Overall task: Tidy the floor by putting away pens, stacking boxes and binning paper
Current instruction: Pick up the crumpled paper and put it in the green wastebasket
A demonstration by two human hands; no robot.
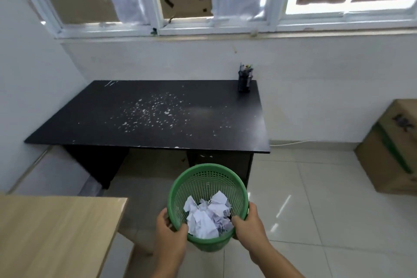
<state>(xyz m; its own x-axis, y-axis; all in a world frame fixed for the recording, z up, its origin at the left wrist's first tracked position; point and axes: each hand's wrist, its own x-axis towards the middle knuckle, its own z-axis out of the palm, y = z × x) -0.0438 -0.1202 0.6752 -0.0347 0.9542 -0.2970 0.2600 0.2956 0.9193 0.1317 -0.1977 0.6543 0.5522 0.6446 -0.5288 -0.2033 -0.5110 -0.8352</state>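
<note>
Black bench [158, 117] is standing under the window, boxes [392, 149] sitting stacked on the floor at right. Green bin [208, 174] is being held above the tiles: left hand [170, 232] and right hand [248, 221] are each closing their grip on its rim. Crumpled paper [207, 214] is lying inside. Pens [246, 71] are standing in a holder on the bench's far right corner.

A black rectangular desk [158, 117] stands against the far white wall [316, 88], its top speckled with small white flecks near the middle. Above it runs a white-framed window [158, 27] — the panes are backed with brown cardboard and sheets of white paper. At the near left sits the corner of a light wooden tabletop [56, 232]. The floor is glossy pale tile [316, 210], and a thin white cable [291, 143] lies along the base of the wall — right of the desk.
</note>
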